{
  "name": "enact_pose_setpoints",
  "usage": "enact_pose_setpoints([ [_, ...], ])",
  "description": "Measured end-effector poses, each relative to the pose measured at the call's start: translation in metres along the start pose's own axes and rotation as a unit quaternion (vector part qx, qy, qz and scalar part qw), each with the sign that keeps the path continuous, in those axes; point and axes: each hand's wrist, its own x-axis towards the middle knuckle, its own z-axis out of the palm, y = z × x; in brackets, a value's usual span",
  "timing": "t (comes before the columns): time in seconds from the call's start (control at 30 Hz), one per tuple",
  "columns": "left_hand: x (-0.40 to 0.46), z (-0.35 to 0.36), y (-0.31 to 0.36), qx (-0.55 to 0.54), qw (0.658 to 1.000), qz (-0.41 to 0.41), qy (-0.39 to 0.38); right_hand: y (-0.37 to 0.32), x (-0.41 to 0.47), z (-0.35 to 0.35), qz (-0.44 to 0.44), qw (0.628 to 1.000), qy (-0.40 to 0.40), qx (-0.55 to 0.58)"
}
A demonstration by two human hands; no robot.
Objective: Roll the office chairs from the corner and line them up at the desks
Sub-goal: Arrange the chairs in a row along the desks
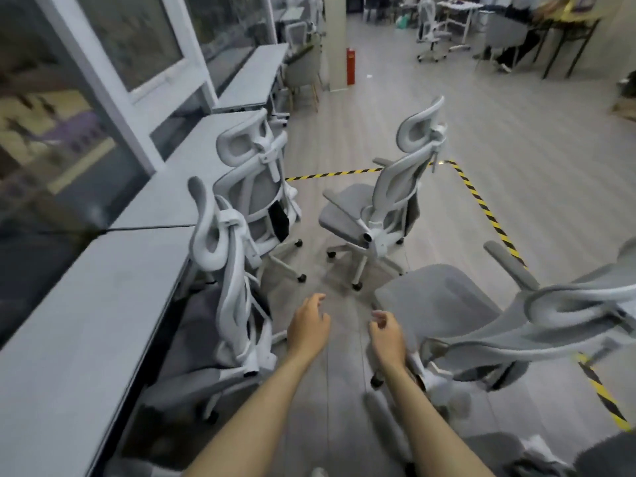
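Observation:
Several grey-and-white mesh office chairs stand near a row of grey desks (79,304) along the left window wall. One chair (223,294) is pushed against the nearest desk, and a second chair (256,187) sits at the desk beyond it. A third chair (389,201) stands loose on the floor ahead, facing left. A fourth chair (481,315) is at my right, its back tilted toward me. My left hand (309,327) and my right hand (387,333) reach forward between the chairs with loosely curled fingers, holding nothing.
Yellow-and-black tape (481,204) marks the floor on the right. A pillar (335,43) with a red extinguisher (350,66) stands ahead. More desks, chairs and a seated person (512,36) fill the far room. A wooden-legged chair (304,74) sits by the far desk.

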Motion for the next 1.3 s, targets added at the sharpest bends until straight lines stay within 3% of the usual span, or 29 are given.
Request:
enact_pose_setpoints([
  [0.23, 0.031, -0.082, -0.081, -0.042, 0.970, -0.099, 0.219, -0.072, 0.034, 0.126, -0.098, 0.981, -0.158, -0.050],
  [0.47, 0.075, -0.122, -0.143, -0.045, 0.927, -0.220, 0.301, -0.147, 0.065, 0.215, -0.197, 0.944, -0.253, -0.079],
  [0.67, 0.128, -0.154, -0.132, -0.142, 0.895, -0.178, 0.384, -0.217, 0.116, 0.255, -0.235, 0.924, -0.298, -0.041],
  [0.8, 0.174, -0.179, -0.122, -0.124, 0.907, -0.123, 0.382, -0.258, 0.172, 0.286, -0.267, 0.892, -0.363, -0.035],
  [0.97, 0.207, -0.188, -0.114, -0.023, 0.894, -0.185, 0.408, -0.283, 0.209, 0.325, -0.278, 0.832, -0.472, -0.087],
  [1.1, 0.203, -0.188, -0.119, 0.026, 0.890, -0.214, 0.401, -0.267, 0.215, 0.338, -0.256, 0.827, -0.498, -0.056],
  [1.3, 0.176, -0.197, -0.124, -0.019, 0.880, -0.257, 0.398, -0.255, 0.199, 0.337, -0.253, 0.823, -0.502, -0.077],
])
